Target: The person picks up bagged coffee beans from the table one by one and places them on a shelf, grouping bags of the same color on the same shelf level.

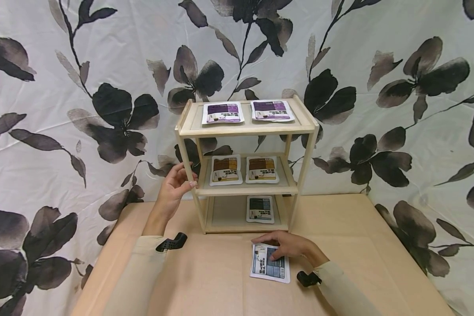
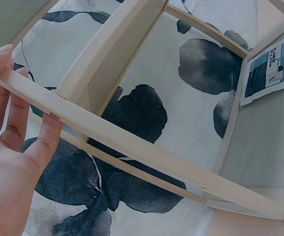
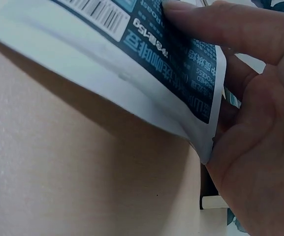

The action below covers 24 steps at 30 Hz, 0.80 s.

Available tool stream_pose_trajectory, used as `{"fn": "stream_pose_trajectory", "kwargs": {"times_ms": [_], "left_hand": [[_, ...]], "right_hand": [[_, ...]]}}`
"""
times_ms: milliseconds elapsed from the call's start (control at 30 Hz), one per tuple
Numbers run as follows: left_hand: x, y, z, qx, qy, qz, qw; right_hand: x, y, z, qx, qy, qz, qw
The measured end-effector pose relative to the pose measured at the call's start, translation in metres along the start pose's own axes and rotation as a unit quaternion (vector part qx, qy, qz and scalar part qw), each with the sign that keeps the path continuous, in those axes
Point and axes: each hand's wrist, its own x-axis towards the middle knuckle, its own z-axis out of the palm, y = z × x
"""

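Note:
A small wooden three-tier shelf (image 1: 246,191) stands on the table against the backdrop. My left hand (image 1: 173,188) grips its left front post (image 2: 132,142), thumb in front and fingers behind, around middle-tier height. In front of the shelf, my right hand (image 1: 286,246) pinches a blue-and-white coffee packet (image 1: 269,267), thumb on the printed face and fingers underneath. The right wrist view shows this coffee packet (image 3: 151,64) tilted, with one edge raised over the table and a shadow below. Another blue coffee packet (image 1: 260,209) lies on the bottom tier, right of its middle.
Two purple packets, left (image 1: 223,113) and right (image 1: 272,110), lie on the top tier. Two brown packets, left (image 1: 226,170) and right (image 1: 262,170), sit side by side on the middle tier. A floral cloth (image 1: 102,52) hangs behind the tan table (image 1: 205,281).

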Motion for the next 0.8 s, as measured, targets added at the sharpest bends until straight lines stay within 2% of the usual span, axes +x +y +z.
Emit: {"fn": "stream_pose_trajectory", "kwargs": {"times_ms": [233, 433, 567, 800], "left_hand": [[-0.0014, 0.001, 0.0015, 0.002, 0.002, -0.003, 1.0], [-0.0016, -0.0007, 0.0009, 0.001, 0.004, -0.002, 1.0], [-0.0017, -0.0011, 0.0008, 0.001, 0.003, -0.002, 1.0], [-0.0011, -0.0001, 0.0011, 0.0, 0.001, 0.005, 1.0]], "right_hand": [[-0.0019, 0.0029, -0.0011, 0.032, 0.003, -0.012, 0.999], [-0.0032, 0.0027, -0.001, -0.008, 0.018, -0.025, 0.999], [-0.0028, 0.0025, -0.0001, -0.012, 0.015, -0.034, 0.999], [-0.0019, 0.0036, -0.0011, -0.027, 0.016, -0.014, 0.999]]}}
